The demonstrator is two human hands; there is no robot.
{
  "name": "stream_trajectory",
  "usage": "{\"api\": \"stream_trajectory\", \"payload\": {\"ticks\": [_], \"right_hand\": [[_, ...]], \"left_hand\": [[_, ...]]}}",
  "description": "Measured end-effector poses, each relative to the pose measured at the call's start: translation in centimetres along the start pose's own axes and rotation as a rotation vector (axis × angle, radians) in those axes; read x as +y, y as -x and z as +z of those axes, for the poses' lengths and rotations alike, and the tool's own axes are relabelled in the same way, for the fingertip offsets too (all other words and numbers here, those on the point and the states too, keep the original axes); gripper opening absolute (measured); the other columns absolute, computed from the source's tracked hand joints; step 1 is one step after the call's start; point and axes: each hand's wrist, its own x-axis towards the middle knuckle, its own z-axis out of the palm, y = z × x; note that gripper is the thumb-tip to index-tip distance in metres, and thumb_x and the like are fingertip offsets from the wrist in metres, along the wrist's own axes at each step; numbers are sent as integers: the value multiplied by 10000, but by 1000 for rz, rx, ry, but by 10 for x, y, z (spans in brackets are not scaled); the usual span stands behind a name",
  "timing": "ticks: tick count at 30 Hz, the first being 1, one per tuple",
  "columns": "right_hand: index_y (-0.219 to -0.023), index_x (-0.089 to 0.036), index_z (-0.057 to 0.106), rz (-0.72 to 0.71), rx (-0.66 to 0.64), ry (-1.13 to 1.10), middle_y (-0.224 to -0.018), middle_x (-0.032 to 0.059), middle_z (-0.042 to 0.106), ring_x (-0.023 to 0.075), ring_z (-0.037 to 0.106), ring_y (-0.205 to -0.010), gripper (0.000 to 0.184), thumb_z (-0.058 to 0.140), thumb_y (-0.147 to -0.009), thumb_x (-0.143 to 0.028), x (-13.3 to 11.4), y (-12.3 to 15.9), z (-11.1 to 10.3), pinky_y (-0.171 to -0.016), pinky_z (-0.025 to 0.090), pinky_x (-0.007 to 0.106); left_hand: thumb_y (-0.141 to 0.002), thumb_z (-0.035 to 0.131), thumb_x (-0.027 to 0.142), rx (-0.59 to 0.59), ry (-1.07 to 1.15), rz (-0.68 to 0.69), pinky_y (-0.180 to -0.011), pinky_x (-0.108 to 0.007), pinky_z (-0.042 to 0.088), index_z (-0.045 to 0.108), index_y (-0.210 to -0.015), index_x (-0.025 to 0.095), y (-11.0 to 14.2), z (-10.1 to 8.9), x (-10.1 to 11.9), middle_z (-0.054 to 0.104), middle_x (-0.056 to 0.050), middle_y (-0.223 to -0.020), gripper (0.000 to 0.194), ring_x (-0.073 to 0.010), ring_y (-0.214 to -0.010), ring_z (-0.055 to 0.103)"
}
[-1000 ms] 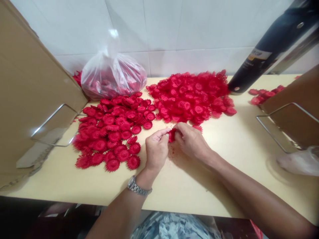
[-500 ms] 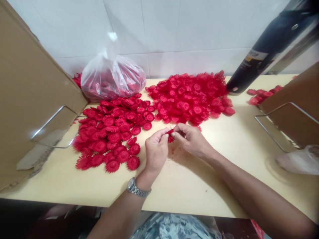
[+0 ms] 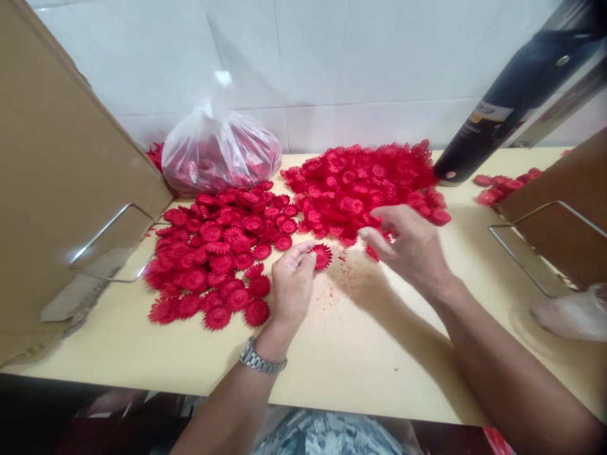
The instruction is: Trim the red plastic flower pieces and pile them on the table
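My left hand (image 3: 290, 287) pinches a single red toothed plastic disc (image 3: 322, 256) just above the pale tabletop (image 3: 360, 360). My right hand (image 3: 410, 246) has its fingers spread and holds nothing, hovering at the near edge of the right-hand heap of red discs (image 3: 360, 183). A second, flatter heap of red discs (image 3: 213, 253) lies to the left of my left hand. Small red crumbs dot the table between my hands.
A clear plastic bag of red discs (image 3: 220, 155) leans on the tiled wall. Cardboard panels with metal wire stands rise at the left (image 3: 61, 189) and right (image 3: 564, 196). A dark cylinder (image 3: 512, 107) slants at the back right, with a few red discs (image 3: 502, 184) beside it.
My hands were together on one red disc. Now my right hand has let go and moved right and back to the far heap, while my left hand keeps the disc.
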Motion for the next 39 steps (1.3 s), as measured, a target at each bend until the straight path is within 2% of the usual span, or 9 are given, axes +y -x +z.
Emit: {"api": "stream_trajectory", "payload": {"ticks": [4, 7, 10, 15, 19, 24, 28, 33, 39], "right_hand": [[-749, -185, 544, 53, -365, -442, -662, -9, 551, 115, 489, -585, 144, 619, -767, -306, -26, 11, 19, -523, 380, 234], [-677, -178, 499, 165, -432, -636, -618, -30, 520, 101, 484, -575, 153, 606, -761, -250, -32, 16, 26, -526, 384, 220], [-673, -172, 502, 206, -411, -717, -628, -20, 547, 108, 515, -594, 120, 568, -763, -215, -33, 17, 28, -547, 403, 224], [-719, -167, 537, 140, -350, -535, -660, 0, 567, 119, 520, -606, 58, 506, -766, -152, -34, 19, 29, -551, 395, 229], [-759, -156, 570, 46, -327, -412, -682, 18, 601, 127, 539, -623, 143, 461, -741, -66, -34, 20, 29, -578, 410, 233], [-895, -153, 619, -19, -285, -419, -789, 46, 665, 144, 607, -715, 303, 413, -718, -17, -31, 21, 30, -651, 469, 251], [-1001, -154, 633, 27, -215, -420, -833, 48, 691, 144, 634, -716, 377, 407, -723, -37, -28, 24, 32, -660, 491, 260], [-1073, -165, 629, 155, -215, -471, -704, 12, 677, 121, 612, -582, 383, 413, -765, -92, -29, 25, 33, -583, 488, 248], [-974, -152, 654, 187, -131, -476, -672, 13, 658, 111, 598, -560, 312, 422, -770, -108, -26, 20, 29, -532, 476, 227]], "left_hand": [[-740, 577, 189, -102, -63, 51, -724, -264, 518, 688, -893, 143, 4, 1, -5, 704, -50, -829, 195, -136, -752, 637], [-730, 571, 150, -128, -69, 57, -672, -233, 513, 701, -843, 149, 6, 1, -5, 710, -32, -779, 172, -121, -702, 633], [-717, 572, 136, -121, -42, 45, -657, -231, 512, 708, -847, 151, 6, 2, -3, 717, -31, -789, 189, -120, -695, 636], [-693, 608, 151, -105, -16, 12, -661, -245, 518, 710, -842, 151, 5, 1, -5, 715, -40, -808, 181, -130, -712, 641], [-687, 617, 156, -82, -29, 33, -640, -246, 515, 703, -805, 148, 4, 0, -8, 688, -20, -721, 147, -114, -655, 618], [-670, 626, 167, -24, 32, 1, -573, -235, 495, 681, -745, 146, 1, 1, -10, 637, 13, -626, 95, -92, -566, 574], [-664, 642, 183, 23, 41, 14, -592, -244, 495, 675, -747, 147, -1, 1, -9, 653, 5, -666, 96, -97, -584, 593], [-662, 645, 194, 58, 80, 20, -579, -261, 502, 678, -753, 147, 1, 3, -8, 657, 2, -654, 108, -110, -561, 603], [-646, 658, 185, 114, 121, 64, -593, -274, 523, 675, -751, 145, 0, 3, 0, 666, -6, -671, 114, -109, -575, 604]]}}
